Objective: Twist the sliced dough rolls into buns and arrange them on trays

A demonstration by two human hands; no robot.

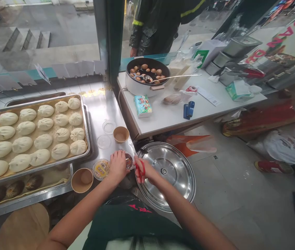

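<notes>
My left hand (118,166) is closed around the side of a small round cup (129,160) with dark reddish-brown contents, at the steel counter's right edge. My right hand (142,169) grips red-handled scissors (140,169) right beside that cup; the blades are mostly hidden. Left of my left hand sits a cup with a yellow printed lid (101,169). One brown paper bowl (121,134) stands beyond my hands, and another paper bowl (82,180) is nearer me on the left. Two clear round lids (104,142) lie on the steel.
A tray (87,147) of pale buns fills the left side. Behind on the white table (160,123) are a pot (134,83) of eggs with a ladle, a tissue pack (142,106) and a blue stapler (188,110). A large round metal lid (178,173) sits below right. Someone stands outside.
</notes>
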